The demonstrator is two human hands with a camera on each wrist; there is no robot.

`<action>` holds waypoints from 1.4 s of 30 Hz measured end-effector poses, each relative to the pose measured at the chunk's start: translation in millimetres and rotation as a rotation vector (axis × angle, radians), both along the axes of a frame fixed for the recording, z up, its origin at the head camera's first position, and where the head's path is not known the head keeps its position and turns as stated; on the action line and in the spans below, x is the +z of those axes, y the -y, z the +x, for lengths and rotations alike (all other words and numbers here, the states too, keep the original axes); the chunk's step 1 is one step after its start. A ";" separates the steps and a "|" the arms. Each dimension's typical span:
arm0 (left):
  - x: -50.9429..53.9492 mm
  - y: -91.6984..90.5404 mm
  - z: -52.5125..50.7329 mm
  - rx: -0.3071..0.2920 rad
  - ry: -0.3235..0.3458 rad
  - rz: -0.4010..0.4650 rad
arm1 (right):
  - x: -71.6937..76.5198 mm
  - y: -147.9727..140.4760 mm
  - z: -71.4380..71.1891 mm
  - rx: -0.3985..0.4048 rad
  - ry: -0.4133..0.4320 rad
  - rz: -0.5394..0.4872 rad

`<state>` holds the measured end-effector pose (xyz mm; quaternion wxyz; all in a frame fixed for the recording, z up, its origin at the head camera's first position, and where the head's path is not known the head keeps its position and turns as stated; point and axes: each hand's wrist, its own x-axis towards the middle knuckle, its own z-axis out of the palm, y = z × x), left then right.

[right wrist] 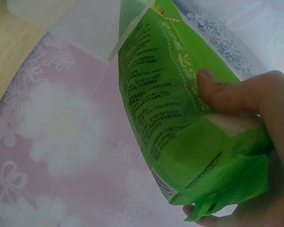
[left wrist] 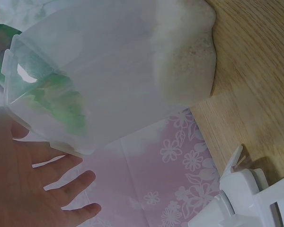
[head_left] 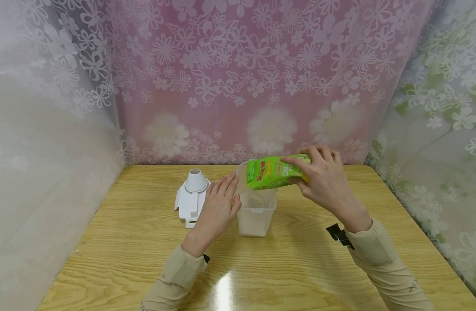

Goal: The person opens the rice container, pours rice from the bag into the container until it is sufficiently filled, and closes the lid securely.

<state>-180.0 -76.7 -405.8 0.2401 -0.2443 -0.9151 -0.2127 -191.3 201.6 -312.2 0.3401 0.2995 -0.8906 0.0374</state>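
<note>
My right hand (head_left: 323, 183) grips a green printed bag (head_left: 274, 172) by its bottom end. The bag lies tilted, its far end over the mouth of a translucent plastic container (head_left: 256, 220) standing on the table. Through the container's wall in the left wrist view, pale grains that look like rice (left wrist: 187, 61) show at the bottom. With fingers straight, my left hand (head_left: 218, 205) touches the container's rim on its left side. In the right wrist view the thumb (right wrist: 227, 92) presses the bag's side.
A white plastic lid-like part with a cone-shaped spout (head_left: 196, 181) lies on the wooden table (head_left: 144, 259), left of the container. Floral curtains (head_left: 253, 77) hang behind the table and on both sides.
</note>
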 end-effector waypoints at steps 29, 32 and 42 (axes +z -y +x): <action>0.0 0.1 -0.4 -0.006 0.016 -0.008 | 7.5 4.3 1.1 0.007 0.010 0.046; 0.0 0.1 -0.4 -0.006 0.018 -0.007 | 8.2 4.7 1.4 0.009 0.007 0.043; 0.7 0.3 -0.1 -0.007 0.003 -0.007 | 9.5 5.0 1.1 0.008 0.004 0.059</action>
